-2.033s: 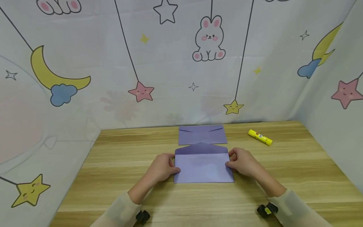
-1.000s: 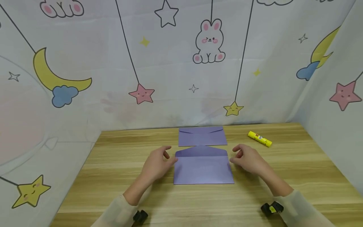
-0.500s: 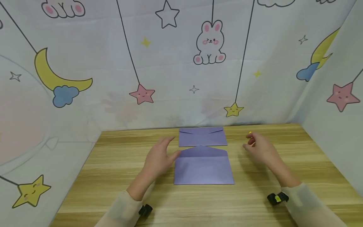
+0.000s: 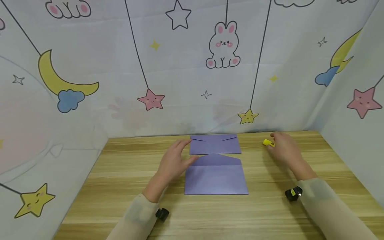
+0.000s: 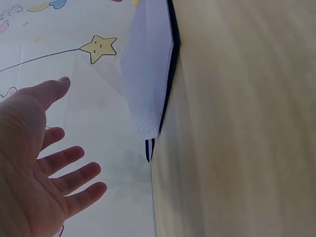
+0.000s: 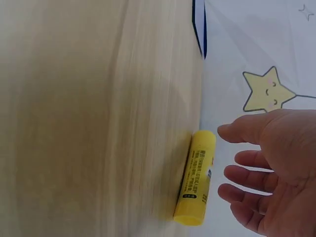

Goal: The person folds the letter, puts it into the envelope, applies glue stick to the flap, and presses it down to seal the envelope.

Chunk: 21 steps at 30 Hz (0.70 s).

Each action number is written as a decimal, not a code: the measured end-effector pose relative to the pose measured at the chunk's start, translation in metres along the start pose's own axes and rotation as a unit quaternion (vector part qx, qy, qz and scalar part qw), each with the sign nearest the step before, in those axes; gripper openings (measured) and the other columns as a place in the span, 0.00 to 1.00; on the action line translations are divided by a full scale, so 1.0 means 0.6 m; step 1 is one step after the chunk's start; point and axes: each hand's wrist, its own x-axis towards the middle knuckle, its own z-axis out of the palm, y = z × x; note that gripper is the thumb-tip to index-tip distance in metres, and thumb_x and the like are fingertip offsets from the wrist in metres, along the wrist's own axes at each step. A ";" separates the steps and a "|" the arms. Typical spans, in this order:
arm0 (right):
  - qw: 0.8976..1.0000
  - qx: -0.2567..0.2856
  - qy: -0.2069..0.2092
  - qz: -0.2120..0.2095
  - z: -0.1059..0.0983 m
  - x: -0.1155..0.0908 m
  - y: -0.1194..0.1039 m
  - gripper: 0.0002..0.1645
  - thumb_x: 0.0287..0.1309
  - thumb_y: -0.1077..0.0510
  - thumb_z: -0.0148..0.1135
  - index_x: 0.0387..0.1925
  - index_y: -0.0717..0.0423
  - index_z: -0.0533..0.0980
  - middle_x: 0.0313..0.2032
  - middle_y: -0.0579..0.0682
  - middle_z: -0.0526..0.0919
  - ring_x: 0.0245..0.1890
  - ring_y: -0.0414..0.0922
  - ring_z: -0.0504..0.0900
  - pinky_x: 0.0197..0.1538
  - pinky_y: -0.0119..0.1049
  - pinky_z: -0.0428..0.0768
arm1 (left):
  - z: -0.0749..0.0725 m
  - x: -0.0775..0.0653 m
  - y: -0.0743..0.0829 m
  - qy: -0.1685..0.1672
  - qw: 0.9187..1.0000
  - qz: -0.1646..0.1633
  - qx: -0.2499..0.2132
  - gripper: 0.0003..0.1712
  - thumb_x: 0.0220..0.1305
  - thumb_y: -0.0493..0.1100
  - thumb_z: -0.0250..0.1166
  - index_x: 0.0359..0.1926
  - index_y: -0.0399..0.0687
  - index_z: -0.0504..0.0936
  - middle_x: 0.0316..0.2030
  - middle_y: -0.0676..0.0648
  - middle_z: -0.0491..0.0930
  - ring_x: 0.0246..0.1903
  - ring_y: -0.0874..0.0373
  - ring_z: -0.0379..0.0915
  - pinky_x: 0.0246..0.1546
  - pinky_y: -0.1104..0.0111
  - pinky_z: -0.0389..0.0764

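Note:
A purple envelope [image 4: 216,180] lies mid-table, its pointed flap spread out toward the back. Right behind it lies a second purple envelope [image 4: 214,145]. My left hand [image 4: 174,161] hovers at the front envelope's left side, fingers apart, thumb overlapping the flap's corner in the head view; in the left wrist view it holds nothing. Over at the back right, my right hand [image 4: 285,150] is above a yellow glue stick [image 6: 196,177], hiding most of it in the head view. The right wrist view shows the fingers bent loosely beside the glue stick, with a gap between.
The wooden table [image 4: 126,186] runs back to a white cloth [image 4: 180,73] printed with stars, moons and a rabbit. Its side panels flank the table left and right. Each sleeve carries a small black camera [image 4: 293,193] at the wrist.
Both hands have left the front envelope's side edges. The right hand has moved right and back to the glue stick; the left hand has risen slightly back and right. Both envelopes stay put.

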 end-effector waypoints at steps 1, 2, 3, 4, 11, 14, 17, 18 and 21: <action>1.000 -0.007 -0.006 -0.002 0.000 0.004 0.001 0.31 0.68 0.59 0.67 0.64 0.77 0.73 0.60 0.76 0.77 0.57 0.73 0.77 0.57 0.70 0.75 | 0.002 0.001 -0.002 -0.002 1.000 -0.002 0.001 0.40 0.65 0.58 0.77 0.73 0.48 0.77 0.65 0.45 0.79 0.65 0.46 0.75 0.65 0.51 0.78; 1.000 -0.014 -0.012 -0.002 0.000 0.007 0.002 0.31 0.68 0.59 0.67 0.63 0.77 0.73 0.60 0.76 0.77 0.57 0.74 0.77 0.57 0.71 0.75 | 0.003 0.001 -0.003 -0.003 1.000 -0.004 0.000 0.41 0.65 0.59 0.77 0.73 0.48 0.76 0.65 0.45 0.78 0.65 0.46 0.75 0.65 0.51 0.77; 1.000 -0.019 -0.018 -0.003 0.000 0.010 0.004 0.31 0.68 0.59 0.67 0.63 0.77 0.73 0.60 0.77 0.77 0.57 0.74 0.77 0.57 0.71 0.75 | 0.005 0.002 -0.005 -0.004 1.000 -0.005 0.001 0.41 0.65 0.59 0.77 0.73 0.48 0.76 0.65 0.45 0.78 0.66 0.46 0.75 0.65 0.51 0.77; 0.999 -0.024 -0.025 -0.002 0.000 0.012 0.004 0.31 0.68 0.59 0.68 0.63 0.77 0.73 0.60 0.77 0.77 0.56 0.74 0.77 0.57 0.71 0.75 | 0.006 0.002 -0.006 -0.005 1.000 -0.006 0.002 0.41 0.65 0.59 0.77 0.73 0.49 0.76 0.66 0.45 0.78 0.66 0.46 0.74 0.66 0.51 0.77; 0.997 -0.051 -0.052 0.001 0.007 0.024 0.018 0.27 0.67 0.58 0.68 0.57 0.77 0.77 0.53 0.73 0.81 0.51 0.69 0.81 0.52 0.68 0.78 | 0.009 0.001 -0.010 -0.013 1.000 -0.015 0.000 0.43 0.65 0.60 0.77 0.74 0.47 0.75 0.68 0.45 0.77 0.68 0.46 0.72 0.67 0.50 0.75; 0.997 -0.060 -0.057 0.000 0.014 0.029 0.024 0.23 0.67 0.58 0.69 0.53 0.75 0.79 0.47 0.70 0.84 0.47 0.66 0.83 0.48 0.66 0.79 | 0.009 0.000 -0.009 -0.021 1.000 -0.019 0.003 0.43 0.65 0.61 0.76 0.75 0.48 0.75 0.69 0.45 0.76 0.69 0.46 0.71 0.68 0.50 0.75; 0.996 -0.067 -0.056 -0.006 0.019 0.032 0.029 0.19 0.66 0.59 0.69 0.49 0.73 0.81 0.44 0.68 0.85 0.42 0.64 0.84 0.45 0.64 0.79 | 0.008 0.000 -0.008 -0.027 0.999 -0.023 0.006 0.44 0.65 0.62 0.76 0.75 0.49 0.74 0.69 0.46 0.76 0.69 0.46 0.71 0.68 0.50 0.75; 0.996 -0.069 -0.054 -0.008 0.020 0.033 0.029 0.18 0.65 0.60 0.69 0.48 0.72 0.82 0.42 0.67 0.86 0.40 0.63 0.84 0.43 0.64 0.79 | 0.008 0.000 -0.008 -0.029 0.999 -0.025 0.006 0.44 0.65 0.62 0.75 0.75 0.49 0.74 0.69 0.46 0.76 0.69 0.46 0.71 0.68 0.50 0.75; 0.997 -0.067 -0.046 -0.011 0.021 0.032 0.026 0.15 0.66 0.60 0.68 0.46 0.71 0.82 0.39 0.65 0.86 0.38 0.62 0.83 0.41 0.63 0.79 | 0.007 -0.001 -0.009 -0.030 0.999 -0.027 0.006 0.44 0.65 0.62 0.76 0.76 0.50 0.74 0.69 0.46 0.76 0.69 0.46 0.71 0.68 0.49 0.75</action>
